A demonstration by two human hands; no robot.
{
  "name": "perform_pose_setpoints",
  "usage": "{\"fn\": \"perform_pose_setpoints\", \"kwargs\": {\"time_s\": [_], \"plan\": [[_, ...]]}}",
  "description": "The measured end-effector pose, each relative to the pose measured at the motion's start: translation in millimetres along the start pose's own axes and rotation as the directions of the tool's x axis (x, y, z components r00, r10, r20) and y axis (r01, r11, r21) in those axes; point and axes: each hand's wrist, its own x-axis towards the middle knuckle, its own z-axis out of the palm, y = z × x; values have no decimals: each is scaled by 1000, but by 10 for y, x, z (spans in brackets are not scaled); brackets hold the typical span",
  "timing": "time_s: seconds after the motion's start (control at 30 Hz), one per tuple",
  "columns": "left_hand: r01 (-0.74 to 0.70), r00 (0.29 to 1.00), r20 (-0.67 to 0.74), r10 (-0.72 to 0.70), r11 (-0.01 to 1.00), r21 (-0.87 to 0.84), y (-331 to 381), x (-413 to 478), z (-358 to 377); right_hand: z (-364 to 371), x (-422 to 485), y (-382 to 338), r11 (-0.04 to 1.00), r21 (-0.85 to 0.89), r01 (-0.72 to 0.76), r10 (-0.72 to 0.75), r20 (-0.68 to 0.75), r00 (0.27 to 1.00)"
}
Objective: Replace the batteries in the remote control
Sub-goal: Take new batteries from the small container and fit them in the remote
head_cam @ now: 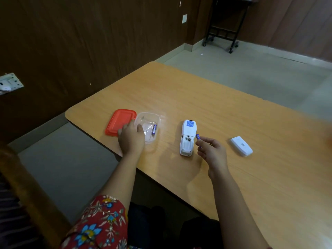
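A white remote control (187, 136) lies face down in the middle of the wooden table (233, 123), its battery bay open and bare. Its white cover (241, 147) lies apart to the right. My right hand (212, 152) pinches a blue battery (198, 136) beside the remote's right edge, tip close to the bay. My left hand (131, 137) rests on the near-left rim of a clear plastic box (149, 116), fingers curled over it. Inside that box lies a second blue battery (154, 129).
An orange lid (120, 123) lies flat just left of the clear box, near the table's left edge. A dark wood wall runs along the left. A black wheeled stand (224, 33) is on the floor far behind the table.
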Motion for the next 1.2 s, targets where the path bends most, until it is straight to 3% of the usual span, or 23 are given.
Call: {"fn": "perform_pose_setpoints", "kwargs": {"time_s": [0.13, 0.23, 0.33, 0.43, 0.5, 0.73, 0.87, 1.0, 1.03, 1.1, 1.13, 1.2], "plan": [[-76, 996, -35, 78, 996, 41, 51, -113, 25, -15, 37, 38, 1000, 23, -11, 11, -19, 1000], [-249, 963, -135, 234, 962, -112, 297, -362, 60, -19, 79, 74, 992, 123, -24, 30, -43, 999], [-375, 926, -48, 373, 927, -22, 472, -522, 196, 19, 112, 98, 970, 239, -47, 60, -46, 997], [-317, 947, 96, 308, 943, 98, 419, -470, 284, 48, 137, 133, 975, 223, -17, 28, -45, 999], [-232, 966, 133, 224, 971, 53, 389, -438, 281, 51, 147, 152, 976, 219, -18, 28, -42, 999], [-17, 996, 81, 27, 992, -122, 338, -151, 144, 62, 147, 189, 980, 196, -9, 20, -51, 999], [-26, 1000, 15, 27, 998, -61, 216, 85, -10, 64, 141, 220, 994, 107, 15, -13, -26, 1000], [-155, 988, -3, 156, 982, 110, 143, 205, -137, 72, 143, 210, 998, 64, 9, -7, -30, 1000], [-205, 977, -45, 210, 975, 89, 189, 155, -154, 74, 148, 206, 997, 71, 2, 1, -44, 999], [-247, 968, -86, 237, 960, -134, 365, -97, -133, 74, 165, 193, 995, 96, -8, 16, -74, 997], [-184, 982, -14, 188, 942, -282, 458, -274, -80, 72, 170, 185, 994, 111, -12, 22, -83, 996], [82, 951, 303, 66, 888, -452, 612, -626, 49, 74, 161, 161, 988, 155, -19, 32, -84, 996]]}}
